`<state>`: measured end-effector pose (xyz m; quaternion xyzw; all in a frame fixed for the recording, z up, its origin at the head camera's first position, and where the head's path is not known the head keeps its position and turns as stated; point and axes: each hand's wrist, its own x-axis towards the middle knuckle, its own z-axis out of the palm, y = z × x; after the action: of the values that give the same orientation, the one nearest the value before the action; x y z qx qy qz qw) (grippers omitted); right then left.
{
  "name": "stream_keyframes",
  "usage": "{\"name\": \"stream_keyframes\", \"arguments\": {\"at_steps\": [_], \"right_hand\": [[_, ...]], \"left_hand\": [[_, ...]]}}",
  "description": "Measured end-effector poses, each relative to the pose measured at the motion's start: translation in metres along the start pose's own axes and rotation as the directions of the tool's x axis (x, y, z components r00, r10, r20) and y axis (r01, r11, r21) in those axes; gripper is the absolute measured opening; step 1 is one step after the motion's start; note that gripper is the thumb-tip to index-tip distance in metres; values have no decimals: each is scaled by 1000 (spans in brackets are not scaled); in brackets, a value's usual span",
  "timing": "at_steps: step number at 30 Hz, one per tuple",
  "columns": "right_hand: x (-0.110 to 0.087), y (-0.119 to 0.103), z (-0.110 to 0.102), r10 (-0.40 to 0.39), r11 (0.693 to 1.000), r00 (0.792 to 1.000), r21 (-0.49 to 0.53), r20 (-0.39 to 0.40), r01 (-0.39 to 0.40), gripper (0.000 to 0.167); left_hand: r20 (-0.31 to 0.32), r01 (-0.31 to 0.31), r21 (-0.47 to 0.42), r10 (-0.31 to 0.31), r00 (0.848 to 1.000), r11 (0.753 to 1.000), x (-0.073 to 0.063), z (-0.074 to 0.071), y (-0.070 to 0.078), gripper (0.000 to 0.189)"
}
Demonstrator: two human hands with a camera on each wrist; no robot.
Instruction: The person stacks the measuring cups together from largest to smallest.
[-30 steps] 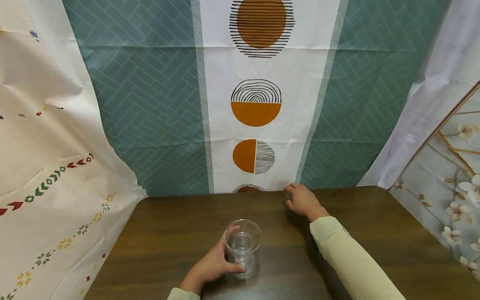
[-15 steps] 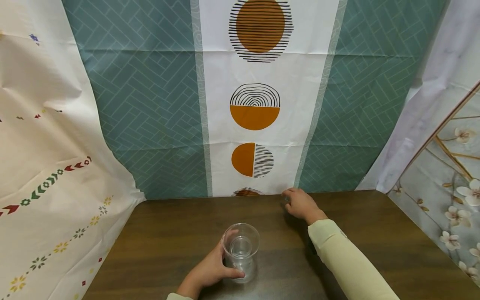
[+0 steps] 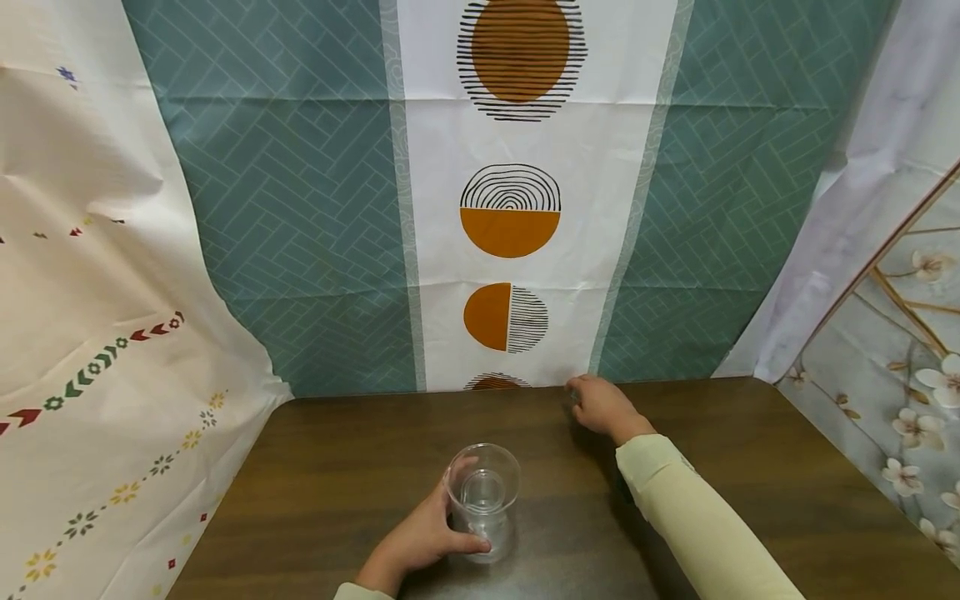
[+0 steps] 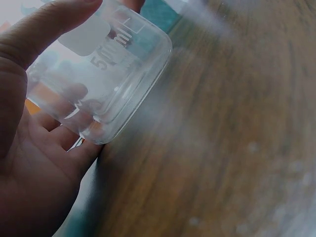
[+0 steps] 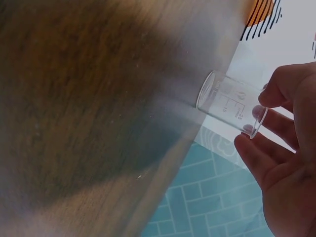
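Observation:
My left hand (image 3: 427, 533) grips a large clear glass beaker (image 3: 484, 500) near the front middle of the table, thumb on the near side and fingers round the far side. In the left wrist view, the beaker (image 4: 133, 64) bears a 500 ml mark. Rings show inside it in the head view; whether another vessel is nested there I cannot tell. Far back by the table's rear edge, my right hand (image 3: 603, 408) pinches a small clear beaker by its rim. The right wrist view shows this small beaker (image 5: 229, 103) with a 25 mark, its base at or just above the tabletop.
The dark brown wooden table (image 3: 337, 467) ends at a hanging green and white cloth (image 3: 330, 250) with orange circles. A cream patterned cloth (image 3: 135, 400) hangs along the left side, and a flowered cloth (image 3: 892, 375) along the right.
The head view has shifted slightly. Both hands keep their places on the table, each holding its beaker.

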<state>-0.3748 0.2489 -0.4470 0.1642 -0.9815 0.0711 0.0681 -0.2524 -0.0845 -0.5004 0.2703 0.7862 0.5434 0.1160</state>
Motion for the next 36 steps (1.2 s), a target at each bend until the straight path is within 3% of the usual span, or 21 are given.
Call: {"name": "stream_keyframes", "arguments": {"at_steps": [14,36], "right_hand": [[-6,0,-2,-20,1000,1000,-21,4,20,34],[-10,-7,-22,-51,998,999,-27,-15,50,32]], "left_hand": [[10,-16,-14,16,1000,1000,-3,3,0,100],[4,-29,-19,29,1000,999,-1,1,-2,102]]}}
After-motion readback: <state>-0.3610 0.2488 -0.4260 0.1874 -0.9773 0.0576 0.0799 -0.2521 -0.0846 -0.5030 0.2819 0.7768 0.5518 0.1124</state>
